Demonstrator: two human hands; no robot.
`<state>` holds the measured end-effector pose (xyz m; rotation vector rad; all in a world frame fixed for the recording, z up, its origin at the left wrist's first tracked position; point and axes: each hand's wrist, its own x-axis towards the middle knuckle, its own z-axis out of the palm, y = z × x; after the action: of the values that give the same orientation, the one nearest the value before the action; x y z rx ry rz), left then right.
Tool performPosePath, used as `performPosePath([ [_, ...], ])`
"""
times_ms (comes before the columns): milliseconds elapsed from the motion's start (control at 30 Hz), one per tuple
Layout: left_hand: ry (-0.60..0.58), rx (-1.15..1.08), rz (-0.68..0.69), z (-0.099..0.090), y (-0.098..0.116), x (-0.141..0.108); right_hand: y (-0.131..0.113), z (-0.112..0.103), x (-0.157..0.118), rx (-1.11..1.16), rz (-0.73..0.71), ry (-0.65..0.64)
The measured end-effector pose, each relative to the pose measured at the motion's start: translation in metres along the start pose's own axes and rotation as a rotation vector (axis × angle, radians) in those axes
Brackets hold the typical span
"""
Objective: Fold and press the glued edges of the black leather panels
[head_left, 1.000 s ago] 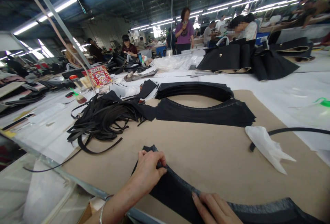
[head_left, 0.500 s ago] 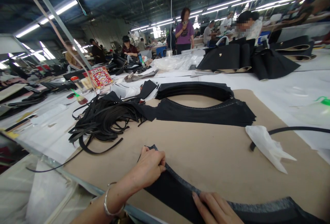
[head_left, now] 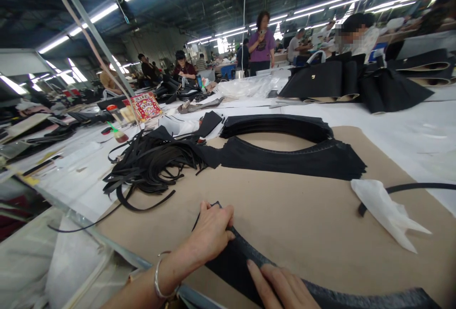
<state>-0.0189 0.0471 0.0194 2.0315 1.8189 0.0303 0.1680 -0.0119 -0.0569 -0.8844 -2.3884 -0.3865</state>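
Observation:
A curved black piece (head_left: 235,271) with a greyish band along its concave edge lies on the brown sheet (head_left: 270,200) close to me. My left hand (head_left: 213,230), with a silver bangle at the wrist, is closed on the piece near its left end, fingers bent over the edge. Lower right, my right hand (head_left: 281,287) rests on the same piece, its fingers stretched out along the banded edge. The bottom of the frame cuts off part of this hand.
Beyond my hands lie stacked curved black pieces (head_left: 285,159) and a heap of black strips (head_left: 153,162). White crumpled material (head_left: 388,214) and a black strip are at right. Black bag parts (head_left: 317,81) stand farther back. Several people are in the background.
My right hand has slid left along the black piece, closer to my left hand. My left hand still grips the left end. The whole view has shifted slightly.

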Motion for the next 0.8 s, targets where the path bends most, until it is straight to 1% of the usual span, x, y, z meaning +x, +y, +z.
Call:
performPosePath([
  [67,0.017,-0.002,-0.001,-0.001,-0.002,0.0,-0.005,0.01,0.006,0.036,0.026,0.029],
  [167,0.023,-0.038,0.004,-0.004,-0.014,0.001,-0.012,0.027,0.012,0.022,0.063,0.09],
  [267,0.03,-0.106,0.018,-0.009,-0.031,0.007,-0.014,0.038,0.011,-0.013,0.04,0.076],
  [367,0.031,-0.182,0.034,-0.012,-0.044,0.013,-0.012,0.04,0.008,-0.003,0.025,0.023],
  [433,0.027,-0.229,0.047,-0.011,-0.048,0.016,-0.011,0.04,0.006,0.01,0.021,0.004],
  [600,0.036,-0.318,0.063,-0.004,-0.053,0.019,-0.01,0.045,0.002,0.003,0.017,0.001],
  [700,0.051,-0.351,0.059,0.0,-0.056,0.02,-0.011,0.048,-0.001,-0.023,0.024,0.021],
  [800,0.069,-0.377,0.054,0.002,-0.058,0.02,-0.012,0.049,-0.002,-0.058,0.023,0.014],
])
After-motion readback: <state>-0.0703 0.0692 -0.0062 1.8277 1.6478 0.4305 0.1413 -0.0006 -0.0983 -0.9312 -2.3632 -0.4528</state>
